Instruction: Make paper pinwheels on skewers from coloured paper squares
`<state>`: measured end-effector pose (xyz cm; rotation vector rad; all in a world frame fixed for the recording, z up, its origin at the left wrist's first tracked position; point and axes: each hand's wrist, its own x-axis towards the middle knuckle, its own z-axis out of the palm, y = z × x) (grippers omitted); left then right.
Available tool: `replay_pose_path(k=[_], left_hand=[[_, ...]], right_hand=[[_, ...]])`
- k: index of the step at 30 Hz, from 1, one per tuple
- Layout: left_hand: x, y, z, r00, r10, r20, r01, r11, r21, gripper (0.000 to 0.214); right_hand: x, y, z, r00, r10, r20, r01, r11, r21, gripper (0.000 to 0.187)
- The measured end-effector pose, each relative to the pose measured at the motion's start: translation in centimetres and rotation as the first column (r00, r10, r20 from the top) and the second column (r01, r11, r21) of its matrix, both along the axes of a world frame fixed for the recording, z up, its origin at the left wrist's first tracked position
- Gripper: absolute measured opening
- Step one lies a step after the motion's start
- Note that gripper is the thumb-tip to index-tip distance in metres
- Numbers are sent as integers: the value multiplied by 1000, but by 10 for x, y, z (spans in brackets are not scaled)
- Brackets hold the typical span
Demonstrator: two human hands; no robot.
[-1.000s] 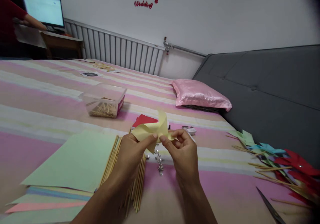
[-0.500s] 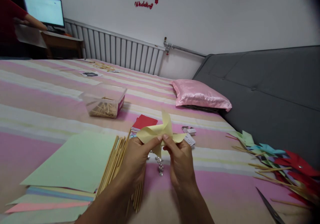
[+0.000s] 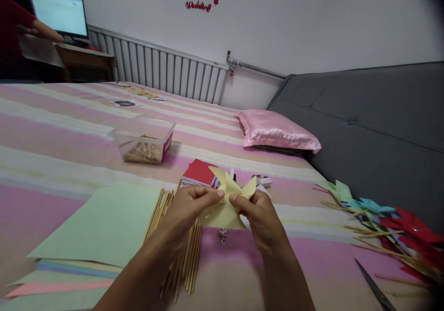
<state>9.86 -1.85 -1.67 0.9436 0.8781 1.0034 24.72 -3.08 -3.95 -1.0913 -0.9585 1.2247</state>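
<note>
A pale yellow paper pinwheel [image 3: 227, 216] is held up between my two hands, its blades folded toward the centre. My left hand [image 3: 194, 204] pinches its left side with thumb and fingers. On the right side, my right hand [image 3: 258, 211] grips the paper, its thumb pressed near the middle. Just below the pinwheel, small shiny beads or pins [image 3: 223, 236] lie on the bedspread. Thin wooden sticks [image 3: 192, 260] lie partly under my left forearm. Behind the hands sits a stack of small paper squares [image 3: 199, 172] with red on top.
At left lie large coloured paper sheets [image 3: 100, 223]. A clear plastic box [image 3: 144, 140] holds short sticks. Finished pinwheels [image 3: 405, 225] and scissors [image 3: 373, 283] lie at right. Small boxes [image 3: 263, 181] and a pink pillow [image 3: 277, 128] are farther back. A person in a red sleeve [image 3: 15, 13] is at a desk.
The pinwheel has been turned and tipped in my hands, so its blades point differently. My thumbs have moved apart, and my right hand has shifted slightly right.
</note>
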Motion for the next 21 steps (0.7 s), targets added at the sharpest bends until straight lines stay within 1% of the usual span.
replay_pose_path(k=[4,7,11,14,21], left_hand=[[1,2,-4,996,-6,-85,5,1000,-3,18],[1,2,-4,994,-18,-107,19,1000,7,16],[2,1,-4,992,-11,-128,15,1000,28,16],[3,1,-5,992,-4,-128,10,999,46,16],[3,1,-4,993,73,-89,-71,997,27,12]], right_hand=[[-1,-2,4,998,30,51,-29,999,-16,20],[-1,-3,7,998,37,54,-36,999,-29,19],[1,-4,8,994,70,83,-71,997,0,17],[2,-5,8,991,90,101,-94,995,29,16],[1,-4,10,992,61,110,-69,995,70,21]])
